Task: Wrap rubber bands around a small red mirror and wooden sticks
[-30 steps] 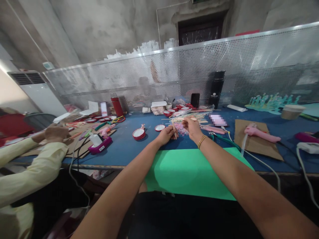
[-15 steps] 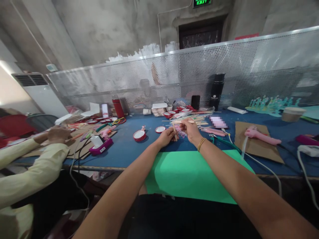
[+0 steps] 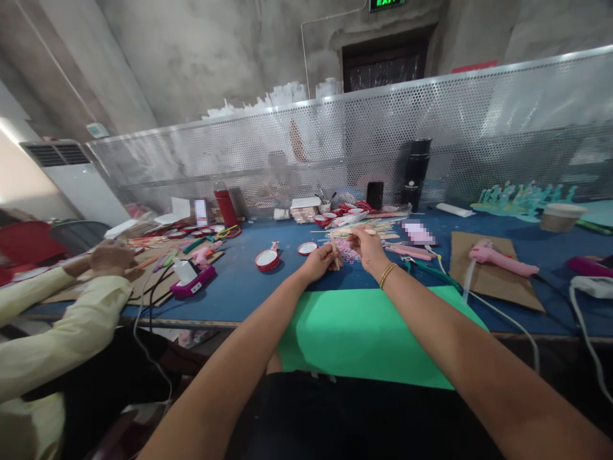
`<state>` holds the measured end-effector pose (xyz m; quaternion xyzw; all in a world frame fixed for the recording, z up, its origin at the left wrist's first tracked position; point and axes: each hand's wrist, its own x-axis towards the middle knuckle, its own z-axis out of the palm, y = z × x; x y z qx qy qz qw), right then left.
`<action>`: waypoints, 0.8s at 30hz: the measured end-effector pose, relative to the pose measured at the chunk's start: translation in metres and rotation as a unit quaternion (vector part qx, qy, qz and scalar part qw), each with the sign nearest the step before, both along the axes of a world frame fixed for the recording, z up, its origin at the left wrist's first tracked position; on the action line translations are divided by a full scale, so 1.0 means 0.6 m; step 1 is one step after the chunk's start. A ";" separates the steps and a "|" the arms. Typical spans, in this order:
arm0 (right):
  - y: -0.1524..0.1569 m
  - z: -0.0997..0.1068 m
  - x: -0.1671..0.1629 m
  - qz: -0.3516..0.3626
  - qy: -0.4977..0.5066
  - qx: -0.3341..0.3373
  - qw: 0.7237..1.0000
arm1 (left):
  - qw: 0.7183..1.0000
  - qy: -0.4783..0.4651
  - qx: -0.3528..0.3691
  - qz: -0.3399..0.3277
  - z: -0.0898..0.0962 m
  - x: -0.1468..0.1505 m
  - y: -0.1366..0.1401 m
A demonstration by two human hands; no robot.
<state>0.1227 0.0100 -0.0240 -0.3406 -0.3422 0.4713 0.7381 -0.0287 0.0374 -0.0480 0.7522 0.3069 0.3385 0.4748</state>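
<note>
Pinched in my left hand (image 3: 322, 263) is a short, pale wooden stick (image 3: 336, 253), held nearly upright. Just to its right, my right hand (image 3: 366, 248), with a gold bracelet (image 3: 387, 276) at the wrist, is closed with its fingertips together. A pale wooden stick end (image 3: 371, 232) shows at the top of that hand; the rest is hidden by the fingers. Between and behind the hands lies a heap of small pink and purple rings (image 3: 350, 253). Loose wooden sticks (image 3: 390, 228) are spread behind my right hand.
A green sheet (image 3: 368, 332) hangs over the table's front edge below my forearms. Red-rimmed round tins (image 3: 267, 259) stand left. At right, a pink glue gun (image 3: 502, 259) lies on cardboard (image 3: 460, 255), with cables around. A co-worker's hand (image 3: 112, 257) is at far left.
My right hand has drawn slightly back from my left hand. The stick that reached leftward from its fingers no longer shows there. My left hand has hardly moved.
</note>
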 end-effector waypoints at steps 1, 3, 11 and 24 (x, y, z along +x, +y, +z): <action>0.000 0.000 0.000 0.006 0.001 0.002 1.000 | 1.000 0.001 0.001 0.000 0.000 0.000 0.000; 0.000 0.001 -0.001 0.020 -0.006 0.010 1.000 | 1.000 0.004 0.002 0.001 0.001 0.000 -0.001; 0.001 0.001 0.001 0.012 -0.003 0.003 1.000 | 1.000 0.002 -0.006 -0.001 0.000 0.000 0.001; 0.002 0.000 0.003 0.002 -0.004 -0.005 1.000 | 1.000 0.000 -0.003 0.000 0.000 0.000 0.001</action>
